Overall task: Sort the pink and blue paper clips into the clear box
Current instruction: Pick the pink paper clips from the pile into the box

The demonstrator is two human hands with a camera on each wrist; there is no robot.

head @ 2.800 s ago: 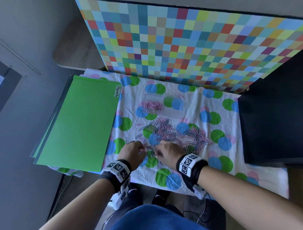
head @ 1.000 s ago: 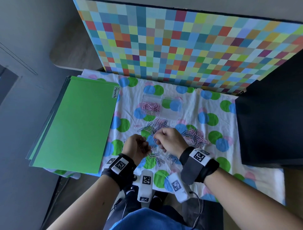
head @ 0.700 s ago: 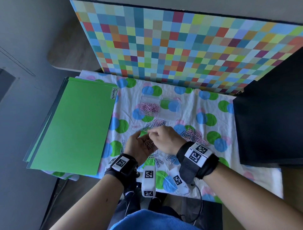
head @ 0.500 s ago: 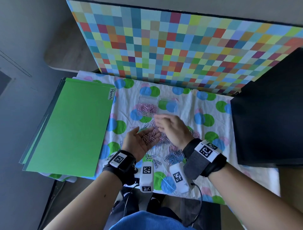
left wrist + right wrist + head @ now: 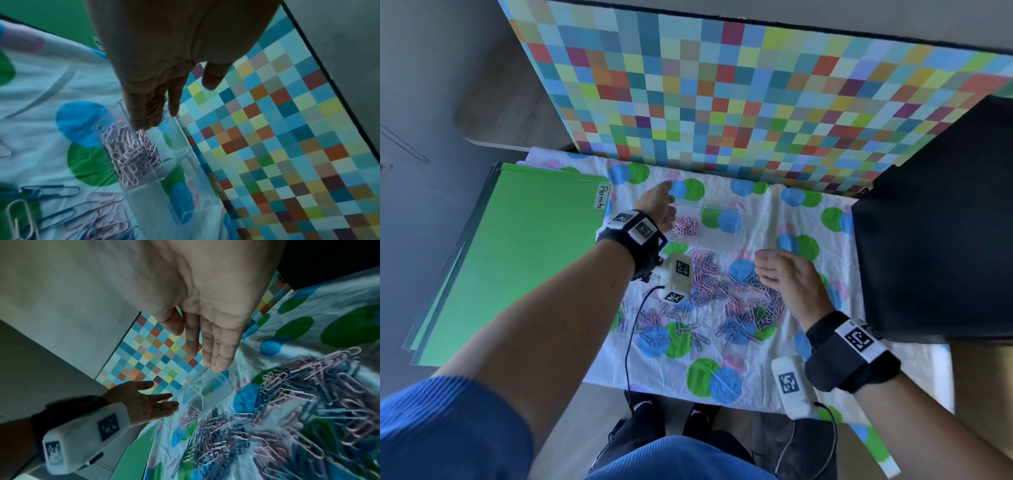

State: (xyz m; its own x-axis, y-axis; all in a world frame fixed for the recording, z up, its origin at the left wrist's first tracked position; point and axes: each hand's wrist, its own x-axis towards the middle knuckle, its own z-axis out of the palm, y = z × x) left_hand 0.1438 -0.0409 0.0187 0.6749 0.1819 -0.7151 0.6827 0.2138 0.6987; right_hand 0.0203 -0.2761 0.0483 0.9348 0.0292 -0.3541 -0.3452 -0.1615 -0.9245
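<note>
**Pink clips over the clear box**

Pink paper clips (image 5: pixel 131 155) fill the left compartment of the clear box (image 5: pixel 722 236), which sits on the spotted cloth (image 5: pixel 767 377) near the chequered board (image 5: pixel 756 96). The right compartment shows only the cloth's dots through its floor. The left hand (image 5: pixel 659 209) is tilted over the pink compartment, fingers straight and pointing down, with a few pink clips lying against the fingers (image 5: pixel 141 116) just above the pile. In front of the box, nearer the person, a loose heap of pink and blue paper clips (image 5: pixel 722 298) spreads across the cloth, with stray ones at its near edge. The right hand (image 5: pixel 787 274) hovers over the right side of that heap, fingers extended together and relaxed, holding nothing. The cloth covers the counter; a green folder (image 5: pixel 517 260) with a handwritten label lies at its left edge, and a black panel (image 5: pixel 935 240) stands to the right.
</note>
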